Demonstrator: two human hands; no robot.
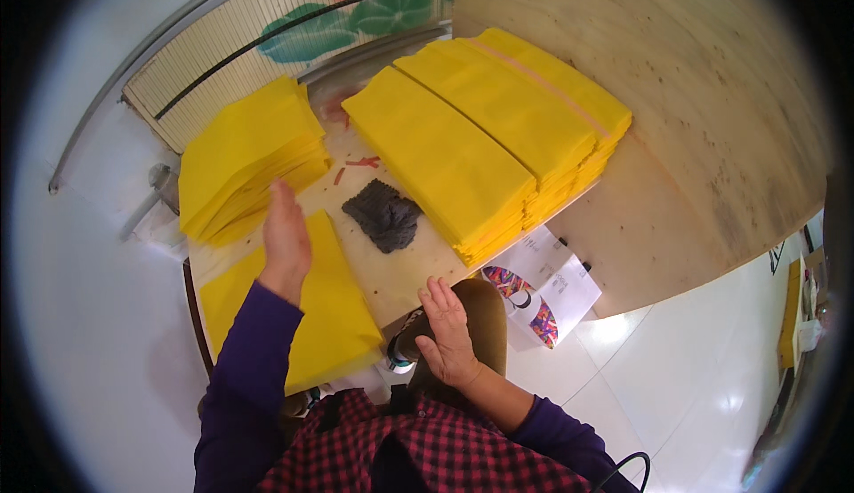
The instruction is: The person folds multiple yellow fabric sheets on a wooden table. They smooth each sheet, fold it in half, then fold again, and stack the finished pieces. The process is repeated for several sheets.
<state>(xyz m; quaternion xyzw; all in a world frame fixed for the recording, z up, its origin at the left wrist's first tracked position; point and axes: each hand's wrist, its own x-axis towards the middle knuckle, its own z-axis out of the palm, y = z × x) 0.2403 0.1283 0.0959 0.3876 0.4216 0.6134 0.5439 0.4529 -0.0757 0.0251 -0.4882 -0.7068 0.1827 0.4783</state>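
Observation:
My left hand (286, 242) is held edge-on with its fingers stretched out, over a flat yellow sheet (334, 315) at the table's near edge. Its fingertips overlap the front of a loose, slightly fanned yellow stack (245, 160) at the left; whether they touch it I cannot tell. My right hand (447, 333) hovers over my thigh, palm partly up, fingers extended and holding nothing. Beyond it lie tall, neat stacks of folded yellow pieces (463, 151), cloth-like, side by side. A crumpled dark grey cloth (384, 216) rests between the stacks.
Small red strips (360, 164) lie on the pale tabletop (356, 266). A slatted panel painted with a lotus (307, 35) stands behind, with a marbled board (676, 137) on the right. Below the table's right edge sits a white bag with a colourful print (556, 288).

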